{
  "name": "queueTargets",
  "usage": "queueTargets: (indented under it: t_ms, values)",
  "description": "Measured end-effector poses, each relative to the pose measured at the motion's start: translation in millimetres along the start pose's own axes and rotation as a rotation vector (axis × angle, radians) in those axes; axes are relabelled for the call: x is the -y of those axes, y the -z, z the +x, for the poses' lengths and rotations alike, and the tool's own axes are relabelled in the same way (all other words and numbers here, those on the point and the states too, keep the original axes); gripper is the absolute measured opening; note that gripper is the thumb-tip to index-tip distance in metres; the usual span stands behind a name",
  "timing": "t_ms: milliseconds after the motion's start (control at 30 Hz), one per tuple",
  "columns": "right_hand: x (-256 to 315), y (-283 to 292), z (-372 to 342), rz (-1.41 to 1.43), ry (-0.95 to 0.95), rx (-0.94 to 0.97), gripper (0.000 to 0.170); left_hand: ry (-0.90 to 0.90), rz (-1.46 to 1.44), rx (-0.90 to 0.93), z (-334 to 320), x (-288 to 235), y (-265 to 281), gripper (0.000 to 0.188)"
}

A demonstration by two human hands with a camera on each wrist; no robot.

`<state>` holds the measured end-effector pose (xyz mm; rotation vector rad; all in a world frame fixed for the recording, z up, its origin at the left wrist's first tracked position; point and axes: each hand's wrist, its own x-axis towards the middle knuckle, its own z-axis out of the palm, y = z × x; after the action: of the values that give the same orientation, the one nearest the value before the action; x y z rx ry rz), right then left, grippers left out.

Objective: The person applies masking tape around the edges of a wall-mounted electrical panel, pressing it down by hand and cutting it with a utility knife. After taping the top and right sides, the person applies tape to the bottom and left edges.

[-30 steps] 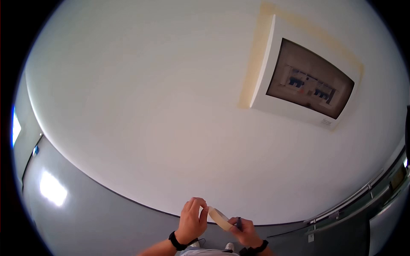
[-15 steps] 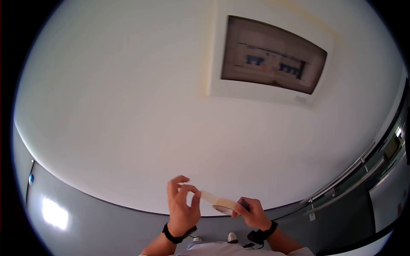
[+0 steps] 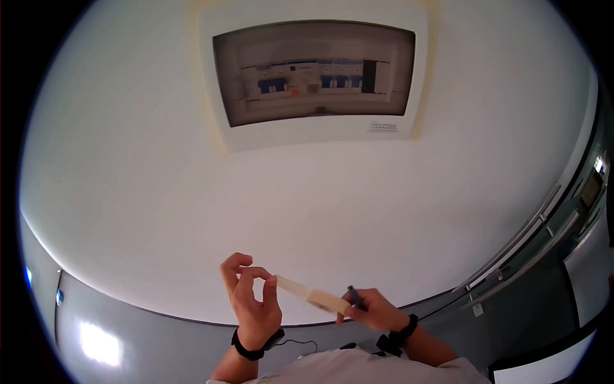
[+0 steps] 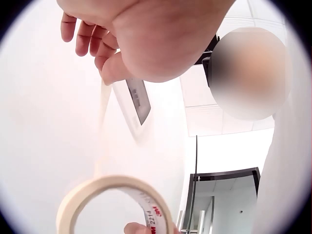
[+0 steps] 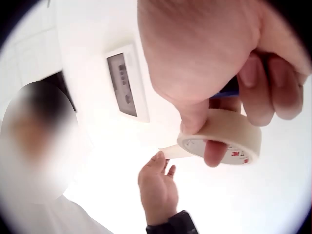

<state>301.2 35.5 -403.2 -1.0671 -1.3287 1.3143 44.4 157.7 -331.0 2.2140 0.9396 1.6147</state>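
Thumb and forefinger of my left hand pinch the free end of a pulled-out strip of masking tape. My right hand grips the cream masking tape roll, thumb on its outside and one finger through the core. A dark, blunt-ended object is also held in the right hand; its blue part shows among the curled fingers in the right wrist view, the remainder hidden. Taut, the strip spans from roll to left fingertips, in front of the white wall.
A white breaker box with a tinted window is on the wall above the hands. Masking tape runs along its sides. Metal rails stand at the right, and grey floor lies below.
The hands have moved apart, drawing out a longer strip from the roll. The head view has turned right, so the breaker box now sits nearer the middle.
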Motion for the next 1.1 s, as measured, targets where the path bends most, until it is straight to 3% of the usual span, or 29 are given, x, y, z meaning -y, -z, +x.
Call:
queueTargets:
  t_ms: [33,100,167,200,267,333,433,500,533,633,767,867,900,1000,1100]
  values:
    - [1,9,1,-0.117,0.043,-0.066,0.021,-0.042,0.048,-0.047,1,-4,-2,0.013]
    - [23,21,-1,-0.271,-0.091,-0.204,0.019,-0.065,0.058,-0.058,6,-15,-1,0.013]
    - [20,28,-5,-0.279,-0.073,-0.212,0.024,-0.078,0.071,-0.083,11,-19,-2,0.014]
    - [18,32,-7,-0.275,-0.075,-0.198,0.024,-0.08,0.059,-0.087,18,-18,0,0.014]
    - [15,38,-9,-0.207,0.043,0.065,0.023,-0.068,0.06,-0.099,28,-13,7,0.014]
    - [23,26,-10,-0.117,0.045,0.14,0.023,-0.019,-0.012,-0.075,37,-6,16,0.013]
    - [25,24,-10,-0.023,0.002,0.285,0.036,0.022,-0.022,-0.096,47,-6,22,0.011]
    - [12,29,-4,0.04,0.057,0.227,0.032,-0.016,-0.026,-0.13,56,-7,21,0.01]
    - [36,23,-1,0.004,0.007,0.072,0.023,-0.024,-0.042,-0.156,59,-5,19,0.01]
    - [54,52,10,-0.48,0.275,-0.138,0.016,-0.038,-0.063,-0.263,67,-3,3,0.009]
    - [122,56,21,-0.723,0.661,-0.389,0.025,-0.083,-0.116,-0.477,88,2,-13,0.01]
    - [158,59,35,-0.942,0.908,-0.451,0.032,-0.122,-0.179,-0.592,108,10,-25,0.01]
    - [168,55,33,-0.905,0.828,-0.476,0.035,-0.128,-0.201,-0.622,116,12,-29,0.01]
    - [191,59,45,-0.789,0.827,-0.338,0.035,-0.093,-0.194,-0.682,136,24,-35,0.011]
    - [196,58,59,-0.882,0.955,-0.427,0.034,-0.068,-0.201,-0.717,147,26,-44,0.014]
